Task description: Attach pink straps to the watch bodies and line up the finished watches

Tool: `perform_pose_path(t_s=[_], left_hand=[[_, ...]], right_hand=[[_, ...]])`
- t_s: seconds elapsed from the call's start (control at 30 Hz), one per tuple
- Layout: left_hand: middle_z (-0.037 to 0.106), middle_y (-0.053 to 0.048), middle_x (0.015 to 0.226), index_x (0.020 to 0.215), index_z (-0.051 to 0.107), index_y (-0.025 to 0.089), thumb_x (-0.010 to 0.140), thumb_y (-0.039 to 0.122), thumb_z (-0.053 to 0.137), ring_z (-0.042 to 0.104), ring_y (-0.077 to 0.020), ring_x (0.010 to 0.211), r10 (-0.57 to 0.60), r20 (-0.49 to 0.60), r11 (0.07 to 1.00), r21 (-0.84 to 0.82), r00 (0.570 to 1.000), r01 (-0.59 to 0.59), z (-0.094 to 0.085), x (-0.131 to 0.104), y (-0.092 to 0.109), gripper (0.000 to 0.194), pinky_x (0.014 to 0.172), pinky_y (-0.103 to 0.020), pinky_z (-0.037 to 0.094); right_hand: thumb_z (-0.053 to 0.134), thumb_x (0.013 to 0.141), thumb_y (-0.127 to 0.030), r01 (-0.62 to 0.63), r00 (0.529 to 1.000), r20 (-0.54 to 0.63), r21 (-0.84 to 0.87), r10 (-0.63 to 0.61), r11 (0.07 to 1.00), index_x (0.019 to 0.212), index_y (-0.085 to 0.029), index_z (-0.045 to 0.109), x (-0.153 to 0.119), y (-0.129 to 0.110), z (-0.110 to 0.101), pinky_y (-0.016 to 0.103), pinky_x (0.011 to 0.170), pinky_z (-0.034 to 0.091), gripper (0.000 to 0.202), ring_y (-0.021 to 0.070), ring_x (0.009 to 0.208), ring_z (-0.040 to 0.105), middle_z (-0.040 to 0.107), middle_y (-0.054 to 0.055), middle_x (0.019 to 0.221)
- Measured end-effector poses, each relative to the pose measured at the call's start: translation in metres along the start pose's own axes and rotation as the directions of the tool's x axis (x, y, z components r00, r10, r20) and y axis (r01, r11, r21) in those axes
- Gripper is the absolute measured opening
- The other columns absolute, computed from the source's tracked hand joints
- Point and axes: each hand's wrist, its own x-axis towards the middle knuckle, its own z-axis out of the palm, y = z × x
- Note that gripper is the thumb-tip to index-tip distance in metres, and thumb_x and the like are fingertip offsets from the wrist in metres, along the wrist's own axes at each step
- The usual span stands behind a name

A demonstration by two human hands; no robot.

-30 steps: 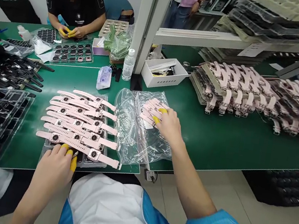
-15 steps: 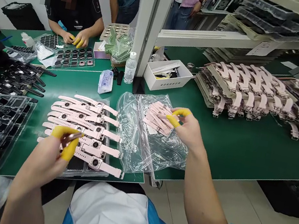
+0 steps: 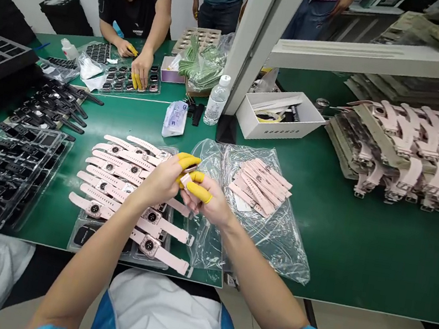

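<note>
My left hand (image 3: 162, 180), in yellow finger cots, pinches a small watch case (image 3: 190, 168), mostly hidden by the fingers. Close against it, my right hand (image 3: 213, 203), also in yellow finger cots, grips a pink watch strap (image 3: 185, 179). Both hands meet above the right edge of a clear tray (image 3: 77, 233) full of pink-strapped watches lying face down. Whether strap and case are joined cannot be seen. To the right, a pile of loose pink straps (image 3: 262, 185) lies on a clear plastic bag (image 3: 285, 248).
Black watches in trays (image 3: 46, 158) lie left. A water bottle (image 3: 217, 102) and a white box (image 3: 280, 124) stand beside a metal post (image 3: 250, 52). Stacked trays of pink-strapped watches (image 3: 424, 148) sit right. Across the table a co-worker's hands (image 3: 140, 70) handle another tray.
My left hand has risen rightward from over the tray with the watch case. My right hand has come left from the strap pile with a strap, and the hands now meet. The view has shifted.
</note>
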Motion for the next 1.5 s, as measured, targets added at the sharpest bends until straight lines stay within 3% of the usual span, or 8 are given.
perform_pose_path(t_s=[0.17,0.4,0.6,0.8,0.97,1.17,1.37,1.5], left_hand=[[0.066,-0.011,0.135,0.138,0.058,0.021,0.083,-0.003,0.041,0.062,-0.0237,0.129,0.004,0.021,1.0,0.024,1.0,-0.004,-0.003,-0.001,0.007,0.062,0.11,-0.045,0.054],[0.069,-0.012,0.129,0.136,0.06,0.021,0.097,0.005,0.046,0.067,-0.0223,0.118,-0.039,-0.109,0.999,0.012,0.993,0.04,-0.005,-0.001,0.009,0.044,0.104,-0.04,0.056],[0.065,-0.013,0.138,0.143,0.058,0.02,0.089,0.002,0.044,0.062,-0.0258,0.129,0.008,0.042,0.999,0.032,0.999,-0.01,-0.001,-0.003,0.007,0.058,0.112,-0.045,0.052],[0.065,-0.013,0.136,0.144,0.057,0.021,0.092,0.003,0.042,0.062,-0.0258,0.129,-0.018,0.023,0.998,0.06,1.0,0.017,0.0,-0.004,0.007,0.056,0.111,-0.045,0.053],[0.063,-0.014,0.131,0.142,0.057,0.019,0.097,0.007,0.04,0.061,-0.0256,0.123,-0.008,0.02,0.997,0.07,1.0,0.006,0.001,-0.003,0.007,0.05,0.107,-0.045,0.054],[0.059,-0.013,0.124,0.148,0.054,0.019,0.105,0.025,0.039,0.059,-0.0266,0.116,-0.021,0.095,1.0,0.024,0.995,0.019,-0.006,-0.002,0.013,0.046,0.105,-0.047,0.054],[0.062,-0.014,0.114,0.132,0.065,0.016,0.101,0.023,0.047,0.059,-0.0285,0.112,-0.075,0.16,0.976,0.214,0.984,0.04,-0.006,-0.002,0.012,0.037,0.102,-0.047,0.054],[0.064,-0.013,0.115,0.132,0.064,0.016,0.106,0.026,0.04,0.062,-0.026,0.109,-0.08,0.156,0.99,0.126,0.984,0.06,-0.007,-0.002,0.011,0.037,0.099,-0.044,0.056]], right_hand=[[0.075,0.089,-0.052,-0.035,0.997,-0.07,0.104,0.042,0.994,0.091,-0.021,0.056,-0.003,0.0,-0.005,0.02,0.035,0.025,0.036,0.0078,0.04,0.038,0.058,-0.006,0.059],[0.08,0.085,-0.048,-0.018,0.994,-0.097,0.249,0.043,0.968,0.089,-0.022,0.053,-0.001,-0.008,-0.009,0.018,0.037,0.021,0.037,0.0067,0.04,0.032,0.05,-0.008,0.054],[0.077,0.088,-0.05,-0.022,0.999,-0.039,0.153,0.028,0.988,0.084,-0.022,0.053,-0.003,-0.003,-0.006,0.02,0.036,0.025,0.037,0.0075,0.037,0.035,0.052,-0.007,0.051],[0.079,0.085,-0.053,0.007,0.994,-0.105,0.176,0.012,0.984,0.087,-0.023,0.054,-0.001,-0.002,0.0,0.019,0.037,0.024,0.039,0.0072,0.038,0.032,0.05,-0.008,0.05],[0.08,0.084,-0.052,-0.018,0.995,-0.093,0.253,0.043,0.967,0.09,-0.023,0.054,-0.001,-0.001,-0.001,0.018,0.037,0.022,0.039,0.0073,0.039,0.029,0.049,-0.009,0.052],[0.08,0.084,-0.044,-0.08,0.99,-0.088,0.312,0.112,0.947,0.089,-0.021,0.057,0.0,-0.003,-0.006,0.017,0.036,0.018,0.033,0.0061,0.041,0.027,0.046,-0.009,0.053],[0.081,0.084,-0.044,-0.15,0.978,-0.097,0.286,0.184,0.947,0.083,-0.021,0.053,0.001,-0.002,-0.008,0.016,0.036,0.017,0.036,0.0049,0.039,0.026,0.044,-0.009,0.052],[0.08,0.085,-0.045,-0.139,0.982,-0.092,0.255,0.167,0.957,0.082,-0.021,0.054,0.001,-0.001,-0.008,0.017,0.035,0.017,0.036,0.0051,0.039,0.025,0.044,-0.009,0.051]])
